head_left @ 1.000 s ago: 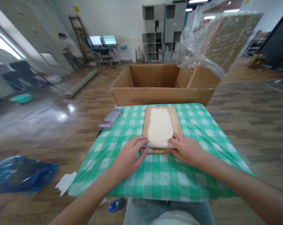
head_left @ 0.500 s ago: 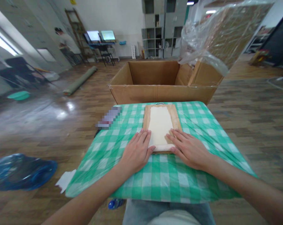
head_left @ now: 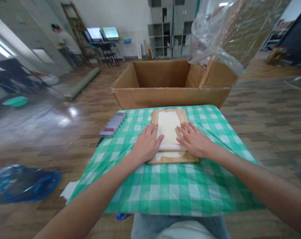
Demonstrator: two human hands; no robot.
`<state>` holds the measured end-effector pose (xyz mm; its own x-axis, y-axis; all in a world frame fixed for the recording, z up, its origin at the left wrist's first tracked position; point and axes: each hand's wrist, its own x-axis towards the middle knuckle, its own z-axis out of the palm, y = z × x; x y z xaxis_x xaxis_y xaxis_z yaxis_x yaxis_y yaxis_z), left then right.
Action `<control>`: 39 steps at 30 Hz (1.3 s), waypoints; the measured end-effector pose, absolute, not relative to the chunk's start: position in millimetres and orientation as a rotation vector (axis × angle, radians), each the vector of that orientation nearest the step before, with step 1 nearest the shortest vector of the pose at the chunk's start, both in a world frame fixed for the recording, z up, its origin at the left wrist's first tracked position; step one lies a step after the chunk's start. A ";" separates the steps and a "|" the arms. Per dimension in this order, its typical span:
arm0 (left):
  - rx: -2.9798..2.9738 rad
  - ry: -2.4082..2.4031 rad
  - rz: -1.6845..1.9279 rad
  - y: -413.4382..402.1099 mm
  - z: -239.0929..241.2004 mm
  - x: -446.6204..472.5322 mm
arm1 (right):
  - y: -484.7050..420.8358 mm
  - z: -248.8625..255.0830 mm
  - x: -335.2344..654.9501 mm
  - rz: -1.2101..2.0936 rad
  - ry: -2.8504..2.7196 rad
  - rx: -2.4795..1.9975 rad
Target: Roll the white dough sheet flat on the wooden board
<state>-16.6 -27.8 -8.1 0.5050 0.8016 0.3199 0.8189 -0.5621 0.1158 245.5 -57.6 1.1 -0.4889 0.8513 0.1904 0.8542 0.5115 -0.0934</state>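
A thin pale sheet of dough [head_left: 168,127] lies on a wooden cutting board [head_left: 184,116]. Across its near part rests a whitish rolling pin [head_left: 170,147], its ends hidden under my hands. My left hand [head_left: 145,143] lies flat over the pin's left end, fingers stretched forward and the thumb pointing inward. Over the right end lies my right hand [head_left: 195,139], palm down with its fingers spread. Neither hand wraps round the pin. A strip of dough shows on the near side of the pin.
A green-and-white checked cloth [head_left: 140,186] covers the table. At its left edge lies a blurred-out flat object [head_left: 112,125]. Beyond the table stands an open cardboard box [head_left: 165,98]. A blue plastic bag [head_left: 23,184] is on the floor, and a person [head_left: 68,43] is far left.
Both hands and the rolling pin have moved forward, away from the board's near edge. A strip of dough and bare board now shows behind the pin. The view has shifted slightly.
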 end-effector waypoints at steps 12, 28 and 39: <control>-2.761 -1.332 -0.493 -95.3 -11.6 -34.4 | -125.1 -5.6 236.2 -0.095 -2.477 -1.497; -2.773 -1.352 -0.457 -44.8 -8.3 -18.5 | -59.7 -4.8 242.0 -0.093 -2.487 -1.543; -2.776 -1.426 -0.532 -102.6 -12.3 -33.4 | -119.6 -0.3 231.7 -0.146 -2.473 -1.581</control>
<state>-33.4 -102.6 -12.3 0.5378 0.7939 0.2836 0.7857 -0.5940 0.1729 231.7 -119.6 -0.3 -0.4066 0.8860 0.2229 0.9061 0.4223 -0.0258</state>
